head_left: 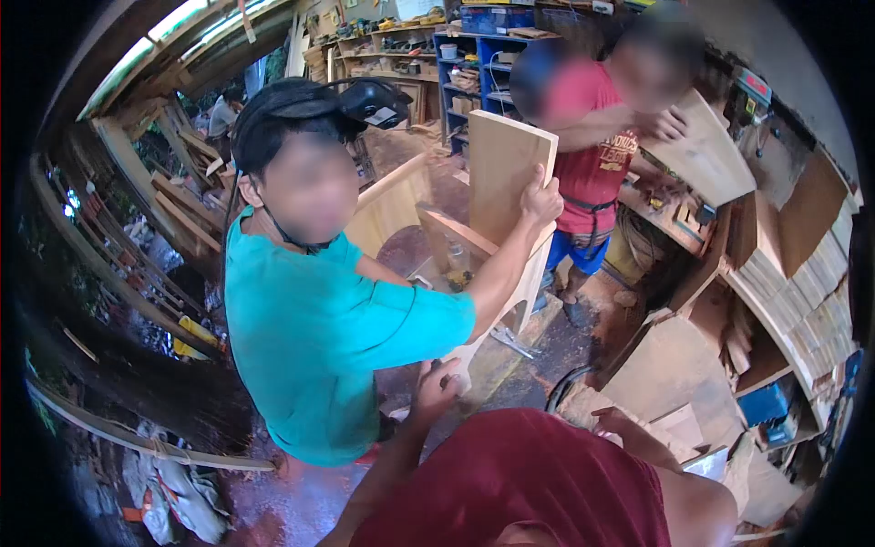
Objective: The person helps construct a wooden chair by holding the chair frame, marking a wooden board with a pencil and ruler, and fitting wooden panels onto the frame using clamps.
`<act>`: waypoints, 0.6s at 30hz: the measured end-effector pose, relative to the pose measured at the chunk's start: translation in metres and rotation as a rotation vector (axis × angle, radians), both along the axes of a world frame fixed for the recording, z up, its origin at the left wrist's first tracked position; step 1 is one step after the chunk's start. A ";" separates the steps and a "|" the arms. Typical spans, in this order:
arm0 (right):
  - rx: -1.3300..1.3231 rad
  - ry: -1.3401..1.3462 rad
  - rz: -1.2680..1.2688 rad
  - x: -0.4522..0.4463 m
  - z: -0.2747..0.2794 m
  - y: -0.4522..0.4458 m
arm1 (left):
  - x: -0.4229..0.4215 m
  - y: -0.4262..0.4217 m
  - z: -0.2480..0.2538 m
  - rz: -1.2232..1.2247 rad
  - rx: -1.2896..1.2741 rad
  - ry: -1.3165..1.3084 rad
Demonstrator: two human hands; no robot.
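Note:
My left hand (pixel 437 390) is low in front of me, its fingers loosely bent and apart, close to the lower end of a pale wooden panel (pixel 529 278). Whether it touches the panel is unclear. My right hand (pixel 622 427) reaches out to the right of my maroon shirt, beside light wooden pieces (pixel 676 423); its fingers look stretched and hold nothing I can see. Across from me, a co-worker in a teal shirt (pixel 337 337) grips the edge of an upright wooden board (pixel 510 173) with one hand (pixel 543 197).
Another person in a red shirt (pixel 597 150) holds a wide wooden board (pixel 706 150) at the back right. Stacked curved wooden pieces (pixel 807 292) stand at the right. A clamp (pixel 512 342) and a black hose (pixel 563 387) lie near the floor. Blue shelves (pixel 453 87) stand behind.

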State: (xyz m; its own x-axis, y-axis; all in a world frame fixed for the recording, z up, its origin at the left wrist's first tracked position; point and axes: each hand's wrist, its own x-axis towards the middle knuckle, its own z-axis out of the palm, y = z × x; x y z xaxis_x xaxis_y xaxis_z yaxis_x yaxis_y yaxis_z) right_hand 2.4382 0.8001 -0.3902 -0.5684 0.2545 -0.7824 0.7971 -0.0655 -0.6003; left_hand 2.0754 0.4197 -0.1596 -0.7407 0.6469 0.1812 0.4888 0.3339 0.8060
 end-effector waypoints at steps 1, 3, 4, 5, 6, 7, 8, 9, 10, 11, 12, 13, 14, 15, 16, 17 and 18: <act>0.033 -0.007 0.058 0.000 0.006 -0.003 | 0.000 0.002 -0.003 0.000 0.031 -0.099; -0.023 -0.036 -0.071 -0.005 0.042 -0.014 | 0.005 0.007 0.007 0.019 -0.043 0.200; -0.007 -0.060 -0.095 -0.008 0.046 -0.017 | 0.004 0.007 0.002 -0.004 -0.005 0.199; 0.007 -0.087 -0.116 -0.006 0.043 -0.018 | 0.004 0.005 -0.005 -0.025 0.031 0.197; -0.048 -0.013 -0.102 0.001 0.037 -0.013 | 0.004 0.003 -0.015 -0.020 0.006 0.206; -0.099 0.063 -0.088 0.002 0.037 -0.012 | 0.003 0.003 -0.023 -0.036 -0.020 0.208; 0.057 -0.008 0.006 -0.001 0.035 -0.017 | 0.001 0.002 -0.031 -0.051 -0.042 0.212; 0.220 -0.073 0.101 -0.009 0.053 -0.025 | 0.002 0.002 -0.034 -0.040 -0.055 0.229; 0.211 -0.053 0.113 -0.011 0.058 -0.028 | 0.002 0.001 -0.036 -0.038 -0.071 0.142; 0.173 -0.068 0.070 -0.008 0.057 -0.028 | 0.003 -0.001 -0.037 -0.032 -0.086 0.051; 0.134 -0.088 0.026 -0.007 0.051 -0.026 | 0.002 -0.004 -0.036 -0.026 -0.099 -0.042; 0.127 -0.079 0.037 -0.010 0.041 -0.024 | 0.001 -0.007 -0.032 -0.014 -0.107 -0.035; 0.138 -0.090 0.068 -0.009 0.030 -0.021 | 0.002 -0.007 -0.029 0.001 -0.143 -0.038; 0.149 -0.110 0.088 0.001 0.019 -0.017 | 0.008 -0.002 -0.027 0.003 -0.179 -0.048; 0.115 -0.062 0.116 0.002 0.016 -0.015 | 0.011 0.001 -0.022 -0.009 -0.180 -0.053; 0.235 0.081 0.271 0.019 -0.040 0.006 | 0.012 0.001 -0.014 -0.006 -0.152 -0.044; 0.358 0.216 0.411 0.033 -0.097 0.021 | 0.011 0.004 -0.008 -0.018 -0.122 -0.039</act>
